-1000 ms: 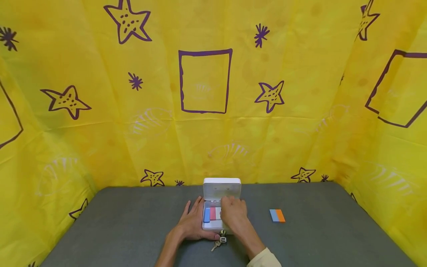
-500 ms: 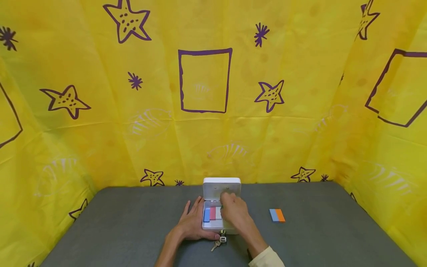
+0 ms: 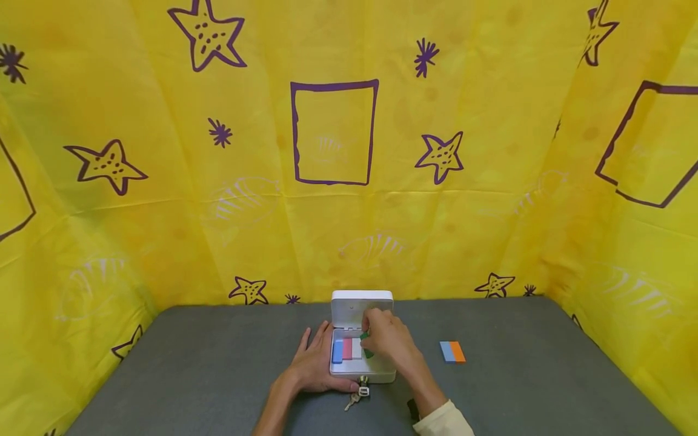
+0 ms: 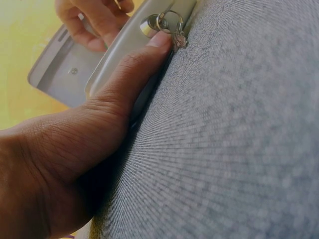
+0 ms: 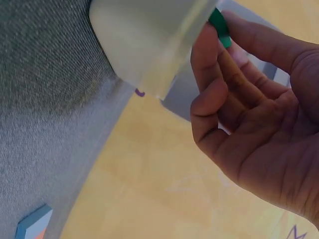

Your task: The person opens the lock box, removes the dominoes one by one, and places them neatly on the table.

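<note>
A small white box (image 3: pixel 382 370) stands with its lid (image 3: pixel 354 306) raised at the table's middle. Inside lie a blue block (image 3: pixel 338 350), a red block (image 3: pixel 347 349) and a white block (image 3: pixel 357 348) side by side. My right hand (image 3: pixel 372 336) hovers over the box's right part and pinches a green block (image 3: pixel 366 346) (image 5: pixel 219 26), tilted, between thumb and fingers. My left hand (image 3: pixel 319 362) lies flat against the box's left side. Its thumb (image 4: pixel 149 47) runs along the front wall up to the lock (image 4: pixel 148 25).
A bunch of keys (image 3: pixel 355 395) hangs from the lock onto the grey table (image 3: pixel 191 375). A blue and orange piece (image 3: pixel 453 351) lies to the right of the box. Yellow patterned cloth (image 3: pixel 163 212) walls in the table at the back and both sides.
My right hand has drawn up and slightly right from the box's inside, and the green block now shows between its fingers. The left hand and the box have stayed put.
</note>
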The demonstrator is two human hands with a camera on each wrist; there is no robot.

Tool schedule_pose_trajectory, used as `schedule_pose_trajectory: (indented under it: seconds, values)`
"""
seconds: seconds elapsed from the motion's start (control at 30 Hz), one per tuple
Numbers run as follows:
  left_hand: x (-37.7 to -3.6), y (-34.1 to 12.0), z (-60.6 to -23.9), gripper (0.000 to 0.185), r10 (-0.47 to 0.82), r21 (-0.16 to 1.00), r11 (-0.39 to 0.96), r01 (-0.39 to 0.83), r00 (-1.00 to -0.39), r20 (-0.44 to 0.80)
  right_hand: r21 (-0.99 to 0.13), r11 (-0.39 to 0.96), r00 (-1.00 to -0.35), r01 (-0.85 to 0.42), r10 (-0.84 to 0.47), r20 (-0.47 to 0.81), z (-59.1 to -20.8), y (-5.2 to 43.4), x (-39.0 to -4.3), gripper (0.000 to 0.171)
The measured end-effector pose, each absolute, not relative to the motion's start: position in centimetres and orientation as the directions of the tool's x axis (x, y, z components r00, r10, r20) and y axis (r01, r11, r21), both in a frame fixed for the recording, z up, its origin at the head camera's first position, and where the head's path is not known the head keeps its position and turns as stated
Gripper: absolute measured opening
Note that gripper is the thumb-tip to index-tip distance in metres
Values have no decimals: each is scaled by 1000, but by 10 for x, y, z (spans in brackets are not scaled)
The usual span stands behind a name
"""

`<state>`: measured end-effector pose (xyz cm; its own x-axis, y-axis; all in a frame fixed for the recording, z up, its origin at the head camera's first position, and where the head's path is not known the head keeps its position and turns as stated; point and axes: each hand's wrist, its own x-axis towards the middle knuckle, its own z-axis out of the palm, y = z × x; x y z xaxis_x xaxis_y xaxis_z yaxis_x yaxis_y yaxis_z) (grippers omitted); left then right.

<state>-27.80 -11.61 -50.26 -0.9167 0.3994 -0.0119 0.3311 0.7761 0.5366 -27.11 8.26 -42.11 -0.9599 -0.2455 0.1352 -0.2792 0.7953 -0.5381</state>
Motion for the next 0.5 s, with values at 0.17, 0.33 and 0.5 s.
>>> schedule_pose_trajectory:
  seconds: [0.17,0.33,0.5]
  values:
    - [-280,-117,-505,134,402,532,780,328,-915,-26,-570,768,-955,-292,-268,128,-414,91,-271,26]
    - [-278,-115,-499,133,397,528,786,322,-917,-32,-638,712,-950,-292,-291,110,-405,103,-270,28]
    - [-276,-115,-497,133,384,529,794,299,-922,-56,-684,676,-948,-272,-310,70,-399,116,-272,27]
